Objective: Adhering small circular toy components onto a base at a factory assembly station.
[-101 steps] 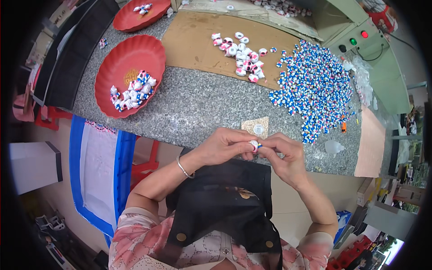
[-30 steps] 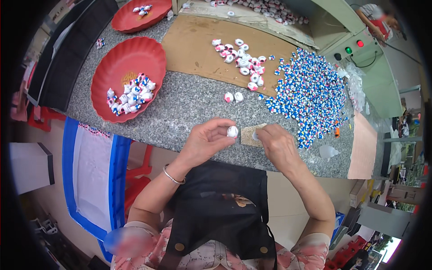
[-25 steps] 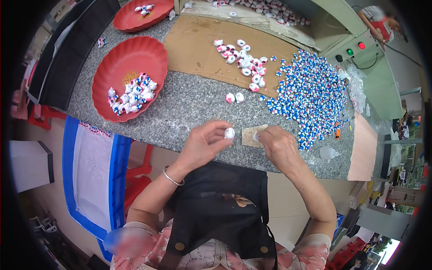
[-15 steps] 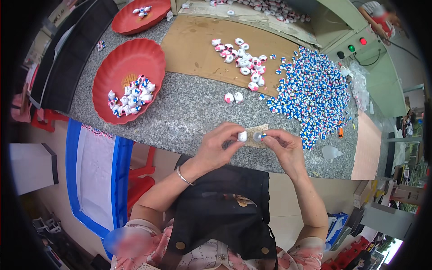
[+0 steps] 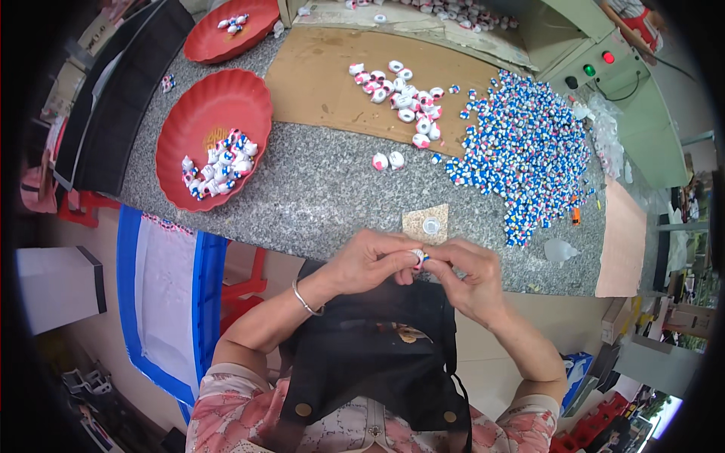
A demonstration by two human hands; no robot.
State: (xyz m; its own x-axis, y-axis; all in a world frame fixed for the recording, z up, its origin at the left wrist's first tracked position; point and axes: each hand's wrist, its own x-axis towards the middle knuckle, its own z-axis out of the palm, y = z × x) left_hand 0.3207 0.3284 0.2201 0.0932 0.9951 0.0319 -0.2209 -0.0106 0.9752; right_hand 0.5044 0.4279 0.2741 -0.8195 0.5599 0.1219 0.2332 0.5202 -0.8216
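Note:
My left hand (image 5: 368, 260) pinches a small white figure head (image 5: 418, 258) near the counter's front edge. In my right hand (image 5: 470, 278), thumb and finger grip a tiny blue-and-white figure piece (image 5: 426, 257) against it. The two pieces touch, though fingertips partly cover both. Just beyond my hands, a small round clear dish (image 5: 431, 226) rests on a speckled beige pad (image 5: 411, 220). Farther off lie two loose white-and-pink heads (image 5: 396, 160), and several more heads (image 5: 408, 102) sit on brown cardboard (image 5: 317, 83).
A large heap of small blue-and-white pieces (image 5: 529, 151) spreads at the right. On the left stands a scalloped red bowl (image 5: 177, 128) with joined figures, another red bowl (image 5: 204, 41) behind it. A green machine (image 5: 642, 128) with lit buttons is at the back right.
Both hands have come closer to my body and met, bringing the blue-and-white piece against the white head. My right hand has moved away from the round dish.

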